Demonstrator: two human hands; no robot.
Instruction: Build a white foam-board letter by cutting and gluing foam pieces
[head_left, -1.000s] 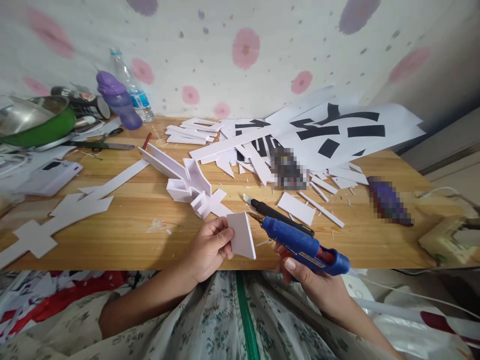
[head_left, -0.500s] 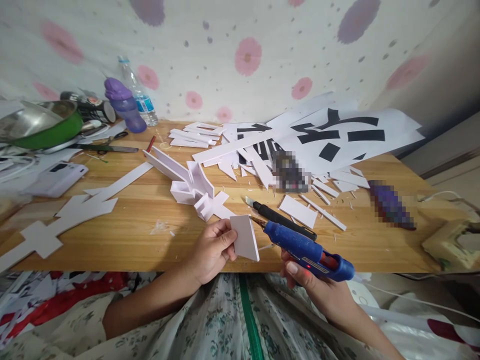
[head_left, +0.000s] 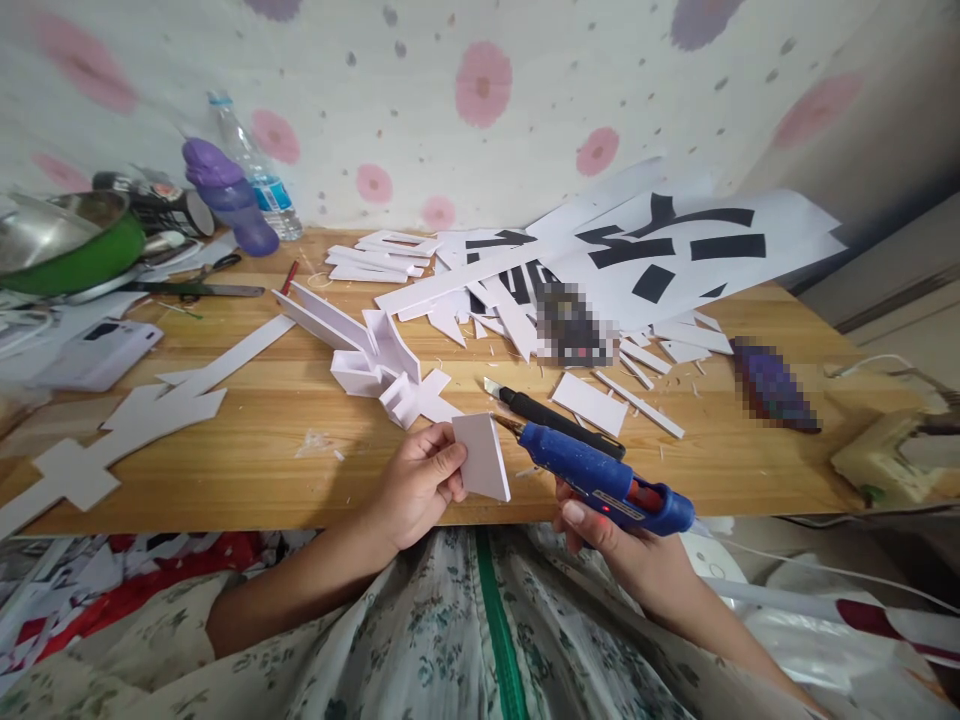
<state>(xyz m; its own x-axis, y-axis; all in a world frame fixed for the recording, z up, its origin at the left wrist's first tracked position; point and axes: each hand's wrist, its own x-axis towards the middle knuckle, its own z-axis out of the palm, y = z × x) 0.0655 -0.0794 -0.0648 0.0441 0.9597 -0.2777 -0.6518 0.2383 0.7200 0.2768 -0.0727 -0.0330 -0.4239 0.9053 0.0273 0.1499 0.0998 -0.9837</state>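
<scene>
Between the thumb and fingers of my left hand [head_left: 424, 485] is a small white foam board piece [head_left: 482, 458], held upright near the table's front edge. My right hand [head_left: 611, 540] is wrapped round a blue hot glue gun [head_left: 600, 475], its red light lit. The gun's nozzle points left, at the upper right corner of the piece; whether it touches I cannot tell. Just beyond the gun lies a black utility knife [head_left: 559, 420] with its blade out. A white foam board assembly [head_left: 375, 360] with raised walls stands on the table behind my left hand.
Flat white cut-outs [head_left: 112, 440] lie on the left, near a phone [head_left: 101, 350]. Behind them are a green pan [head_left: 75, 245], a purple cup [head_left: 236, 200] and a water bottle [head_left: 262, 180]. Foam scraps [head_left: 517, 320] and printed paper sheets [head_left: 660, 255] spread across the back.
The whole view has shifted slightly, so things sit a little higher and further left. Both hands keep their grips, with the nozzle still at the piece's upper corner.
</scene>
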